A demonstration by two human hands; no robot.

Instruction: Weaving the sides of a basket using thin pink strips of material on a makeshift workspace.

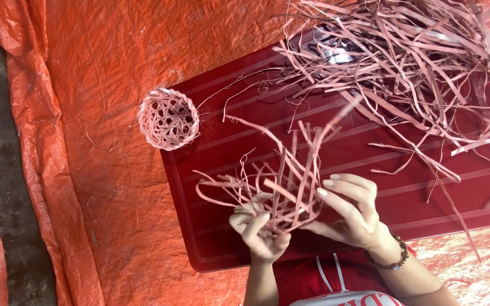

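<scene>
Left hand [259, 229] and right hand [350, 209] both pinch the half-woven strips [279, 181] | weave centre hidden behind fingers | strip pile [415, 62] cut off far right | finished ball [168, 119] left, clear

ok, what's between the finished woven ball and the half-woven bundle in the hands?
Head view: only bare dark red tray between the woven ball and the bundle of strips; nothing else lies there.
</scene>
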